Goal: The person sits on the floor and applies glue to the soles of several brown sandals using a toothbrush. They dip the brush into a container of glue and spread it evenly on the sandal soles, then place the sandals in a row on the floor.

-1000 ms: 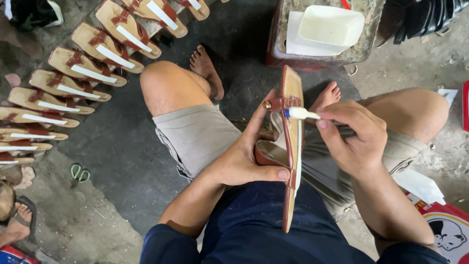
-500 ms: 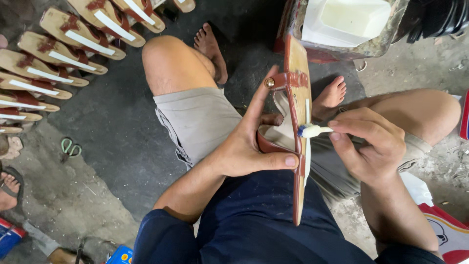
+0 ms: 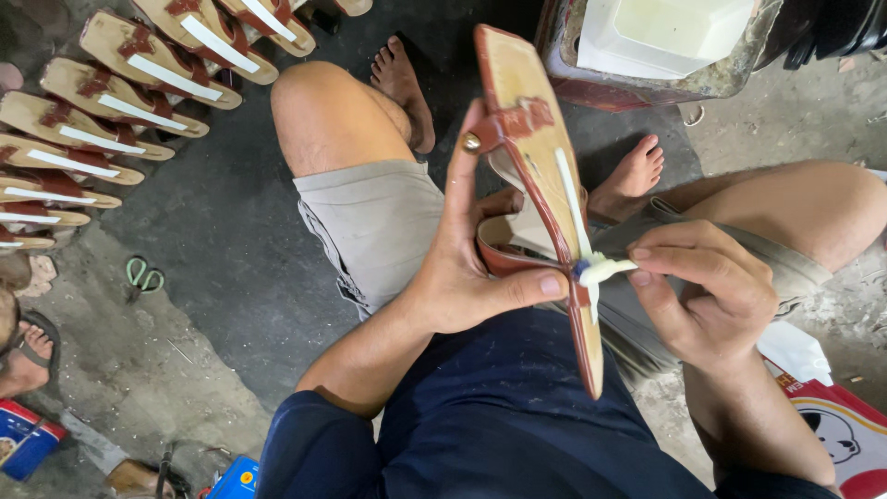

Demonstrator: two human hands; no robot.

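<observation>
Brown leather and a tan sole: sandal held up on edge over the lap, toe pointing away, heel towards the body, between the bent knees. Gripped by the left hand with thumb pressed across the near edge and fingers hooked behind through the brown strap; clamped firmly, probably to keep the thin sole from twisting and to turn its face towards the other hand. Raised off the floor and close to the eyes, likely for a clear look at the narrow white stripe running down the sole.

Brush pinched in the right hand, fingers closed together on the handle, white-loaded tip touching the sole just past the left thumb, at the lower end of the stripe. Held low and nearly square to the surface, seemingly for fine control along a thin line.

Up top, just beyond the toe of the sandal, a battered tin carrying a pale tub; within easy reach of the brush hand. To the left, on the floor, a fanned row of sandals, each with the same white stripe facing up, laid overlapping and well apart from the lap, perhaps so the wet faces touch nothing. At the far left edge, another person's sandalled foot.
</observation>
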